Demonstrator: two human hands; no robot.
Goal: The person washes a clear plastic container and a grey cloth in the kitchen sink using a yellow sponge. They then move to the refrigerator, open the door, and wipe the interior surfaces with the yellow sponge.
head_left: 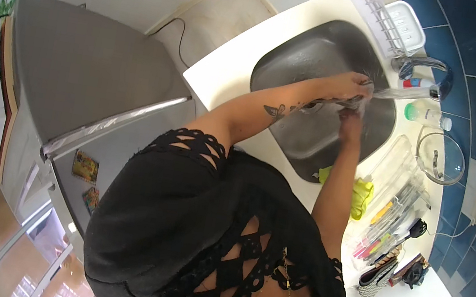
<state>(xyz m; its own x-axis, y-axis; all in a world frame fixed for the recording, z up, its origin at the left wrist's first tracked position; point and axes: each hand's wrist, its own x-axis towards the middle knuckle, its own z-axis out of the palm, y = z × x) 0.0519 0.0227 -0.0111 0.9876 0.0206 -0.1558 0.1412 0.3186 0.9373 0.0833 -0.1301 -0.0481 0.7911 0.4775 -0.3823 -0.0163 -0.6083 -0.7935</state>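
My left hand point(353, 86), on the tattooed arm, is in the stream of water running from the chrome tap point(442, 83). Its fingers are bent and partly hidden by splashing. Just below it in the picture, my right hand point(349, 122) is blurred, close to the left one. A thin greyish shape shows between the hands; whether it is water or an object I cannot tell. Both hands are over the dark grey sink basin point(315, 135), whose drain is partly covered by the left forearm. A yellow-green cloth point(362, 198) lies over the sink's edge beside my right forearm.
A wire dish rack point(384, 24) and white plastic tray point(407, 28) stand beside the tap. Along the tiled wall are a clear bottle with a green base point(427, 117), a glass lid point(440, 159), utensils and a black slotted spoon point(417, 228). A refrigerator point(90, 72) stands left.
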